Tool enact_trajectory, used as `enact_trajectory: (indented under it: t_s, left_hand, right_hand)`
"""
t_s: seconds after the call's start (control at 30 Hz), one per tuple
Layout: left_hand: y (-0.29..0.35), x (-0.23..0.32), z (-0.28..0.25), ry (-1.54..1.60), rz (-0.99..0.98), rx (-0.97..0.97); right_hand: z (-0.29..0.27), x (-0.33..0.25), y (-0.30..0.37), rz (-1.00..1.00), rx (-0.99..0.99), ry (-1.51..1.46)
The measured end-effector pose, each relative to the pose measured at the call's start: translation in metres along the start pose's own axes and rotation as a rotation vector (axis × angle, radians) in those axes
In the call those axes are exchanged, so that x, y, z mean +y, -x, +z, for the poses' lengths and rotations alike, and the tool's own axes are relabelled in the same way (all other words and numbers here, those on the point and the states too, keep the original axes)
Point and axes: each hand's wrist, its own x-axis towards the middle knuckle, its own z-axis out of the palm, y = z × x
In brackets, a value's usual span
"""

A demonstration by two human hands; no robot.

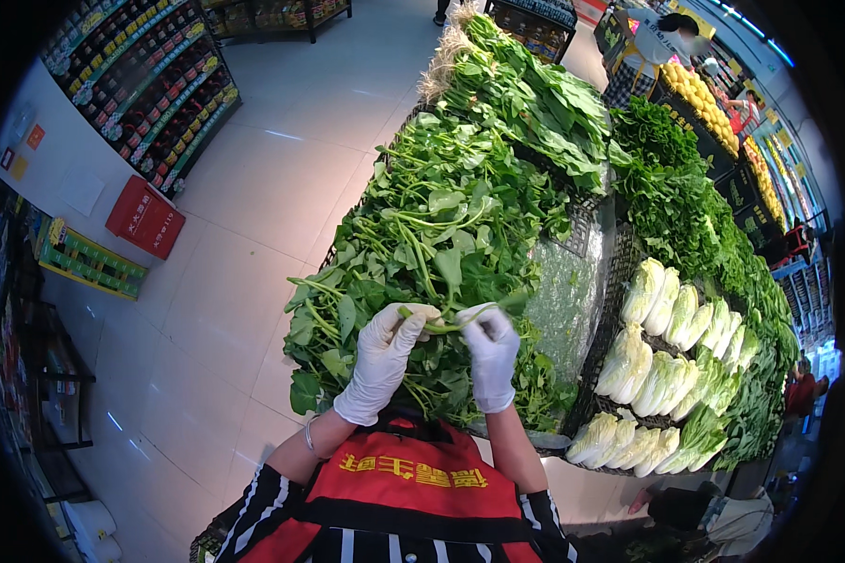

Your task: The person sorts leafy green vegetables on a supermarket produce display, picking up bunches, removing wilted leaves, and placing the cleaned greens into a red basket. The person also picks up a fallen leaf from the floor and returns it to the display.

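Both my hands wear thin white gloves and work above a broad heap of leafy greens [441, 197]. A sprig of greens [444, 328] with a thick stem runs between them. My left hand [381, 361] is closed round the stem's cut end, thumb against fingers. On the other side, my right hand [492, 357] pinches a thin part of the same sprig, where a leaf blurs with motion. Loose stems and broad leaves lie under and beyond both hands.
Bundled greens with pale roots [451, 56] lie at the far end of the stand. To the right are a clear plastic-covered patch [568, 291], rows of napa cabbages [662, 375] and darker greens [671, 169]. A red box [146, 218] and shelves stand left; people are farther off.
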Motion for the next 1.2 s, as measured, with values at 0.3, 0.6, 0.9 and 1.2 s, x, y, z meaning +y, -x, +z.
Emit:
enact_trajectory:
  t_s: [0.3,0.6,0.9,1.2]
  left_hand:
    - [-0.021,0.000,-0.051,0.358,-0.148,0.269]
    - [-0.017,-0.012,-0.036,0.475,-0.256,0.118]
    - [-0.011,0.029,-0.016,0.025,-0.023,0.022]
    - [-0.058,0.056,0.029,-0.097,0.295,-0.191]
  right_hand:
    - [-0.106,-0.022,-0.022,-0.464,0.296,0.662]
    - [-0.101,-0.018,0.018,-0.349,0.017,0.810]
    - [0.022,-0.066,-0.015,-0.747,-0.341,0.707]
    - [-0.006,-0.099,-0.041,-0.456,-0.234,0.478]
